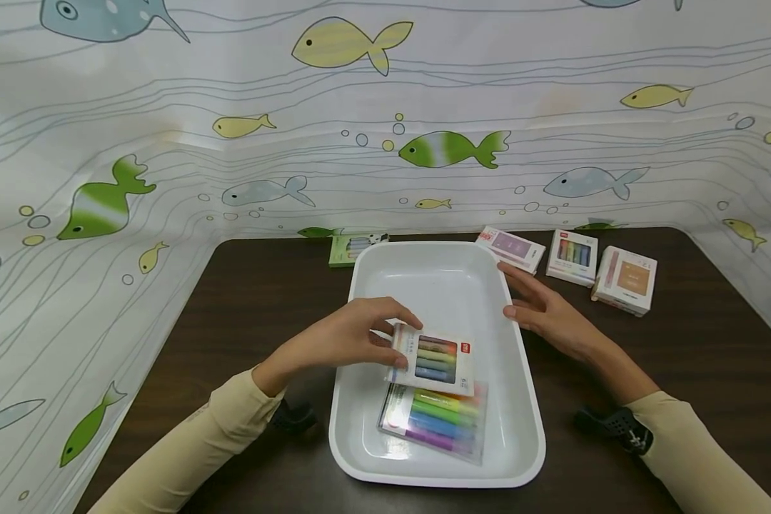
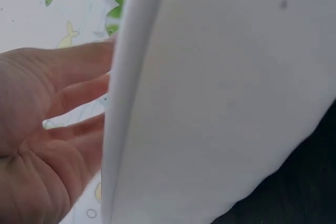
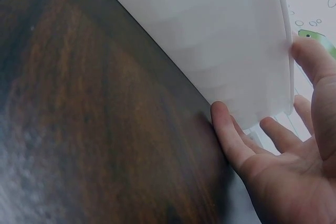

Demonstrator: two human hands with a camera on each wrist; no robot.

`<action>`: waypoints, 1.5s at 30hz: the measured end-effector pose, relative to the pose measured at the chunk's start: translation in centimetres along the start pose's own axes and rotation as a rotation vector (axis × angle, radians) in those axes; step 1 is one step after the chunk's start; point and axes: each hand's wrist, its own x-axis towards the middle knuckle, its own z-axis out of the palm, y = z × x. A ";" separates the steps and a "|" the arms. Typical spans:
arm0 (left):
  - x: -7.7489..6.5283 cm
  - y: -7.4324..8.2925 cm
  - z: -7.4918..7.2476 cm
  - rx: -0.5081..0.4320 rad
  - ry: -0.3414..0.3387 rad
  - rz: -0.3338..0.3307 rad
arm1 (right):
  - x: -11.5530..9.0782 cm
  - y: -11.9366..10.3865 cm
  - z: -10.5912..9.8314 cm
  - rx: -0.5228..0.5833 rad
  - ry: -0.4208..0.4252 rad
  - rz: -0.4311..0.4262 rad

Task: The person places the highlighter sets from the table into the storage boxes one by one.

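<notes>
My left hand (image 1: 353, 335) reaches over the left side of a white tray (image 1: 437, 475) and pinches the left edge of a flat white box (image 1: 465, 371). Several thick coloured sticks show through the box's dark window. Beneath it, partly covered, a clear flat pack (image 1: 446, 428) of thick rainbow-coloured sticks lies tilted in the tray's near half. The left wrist view has the left hand (image 2: 58, 108) partly hidden behind the tray's wall. My right hand (image 1: 552, 314) touches the tray's right rim with spread fingers; in the right wrist view, fingertips (image 3: 220, 114) lie against its outer wall.
Behind the tray at the left is a green box (image 1: 342, 251). Beyond the right hand lie a white box with a purple panel (image 1: 514, 246), one with a coloured window (image 1: 572, 257) and one with an orange panel (image 1: 632, 282). A fish-patterned sheet (image 1: 334, 107) backs the dark table.
</notes>
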 end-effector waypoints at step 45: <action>-0.2 -4.7 -5.9 0.668 0.297 -0.089 | -0.2 0.1 0.0 -0.001 0.006 -0.003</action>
